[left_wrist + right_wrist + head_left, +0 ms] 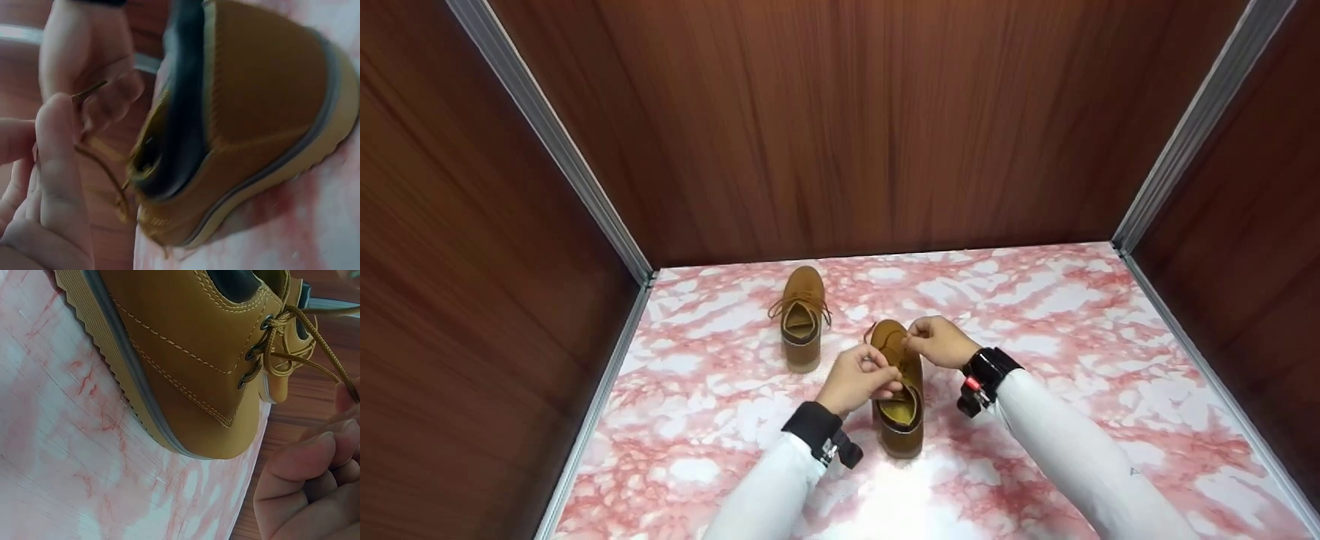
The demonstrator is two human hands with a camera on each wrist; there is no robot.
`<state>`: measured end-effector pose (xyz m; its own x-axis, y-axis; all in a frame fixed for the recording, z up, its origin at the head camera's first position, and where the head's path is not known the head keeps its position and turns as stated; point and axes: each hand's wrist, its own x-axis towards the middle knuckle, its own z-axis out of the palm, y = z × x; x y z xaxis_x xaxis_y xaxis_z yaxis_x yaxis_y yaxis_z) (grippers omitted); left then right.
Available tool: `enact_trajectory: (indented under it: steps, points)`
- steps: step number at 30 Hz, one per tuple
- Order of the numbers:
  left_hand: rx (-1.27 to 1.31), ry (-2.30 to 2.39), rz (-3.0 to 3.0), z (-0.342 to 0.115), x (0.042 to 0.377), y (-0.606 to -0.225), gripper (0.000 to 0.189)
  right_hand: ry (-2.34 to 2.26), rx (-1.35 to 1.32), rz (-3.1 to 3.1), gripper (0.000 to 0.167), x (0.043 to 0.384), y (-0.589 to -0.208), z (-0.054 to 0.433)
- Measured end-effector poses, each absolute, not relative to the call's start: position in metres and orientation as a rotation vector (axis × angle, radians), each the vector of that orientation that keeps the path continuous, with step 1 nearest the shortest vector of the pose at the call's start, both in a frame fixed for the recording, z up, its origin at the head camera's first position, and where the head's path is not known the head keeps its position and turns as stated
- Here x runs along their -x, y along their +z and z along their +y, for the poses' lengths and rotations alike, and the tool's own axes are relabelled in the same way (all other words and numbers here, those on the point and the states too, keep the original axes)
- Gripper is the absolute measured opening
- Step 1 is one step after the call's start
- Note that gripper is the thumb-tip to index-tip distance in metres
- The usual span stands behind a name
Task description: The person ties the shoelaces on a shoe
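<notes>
A tan lace-up shoe (901, 442) stands upright on the table, its toe pointing away from me. Over its opening my left hand (861, 379) pinches a lace (104, 163) between thumb and fingers. A short lace end sticks out past that thumb in the left wrist view. Beside the toe, on the right, my right hand (941, 343) pinches another stretch of brown lace (320, 336), thumb against curled fingers. The laces cross in a loose knot (277, 324) above the metal eyelets. Both hands are raised above the shoe, with lace running up to them.
A matching tan shoe (802, 356) stands farther back on the left, its laces spread to both sides. The tabletop (697, 435) has a red-and-white marbled pattern. Dark wood-grain panels (840, 127) with metal corner strips (562, 150) enclose it at the back and sides.
</notes>
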<state>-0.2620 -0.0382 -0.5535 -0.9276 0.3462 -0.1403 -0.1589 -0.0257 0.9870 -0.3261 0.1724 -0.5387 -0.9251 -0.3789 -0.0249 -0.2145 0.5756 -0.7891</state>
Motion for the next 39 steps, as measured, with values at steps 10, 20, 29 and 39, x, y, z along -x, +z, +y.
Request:
enact_trajectory:
  steps: [10, 20, 29, 39]
  points:
    - [-0.28, 1.716, 2.114, -0.042, 0.262, -0.56, 0.005, -1.243, 0.514, 2.618, 0.017, 0.328, -0.54, 0.175]
    - [-0.191, 1.786, 2.346, -0.063, 0.283, -0.565, 0.009, -1.274, 0.521, 2.596, 0.017, 0.326, -0.541, 0.176]
    - [-0.36, 1.654, 2.717, -0.058, 0.303, -0.563, 0.024, -1.278, 0.532, 2.601, 0.019, 0.326, -0.541, 0.176]
    - [-0.495, 1.411, 2.838, -0.041, 0.312, -0.559, 0.023, -1.264, 0.545, 2.596, 0.019, 0.324, -0.542, 0.175]
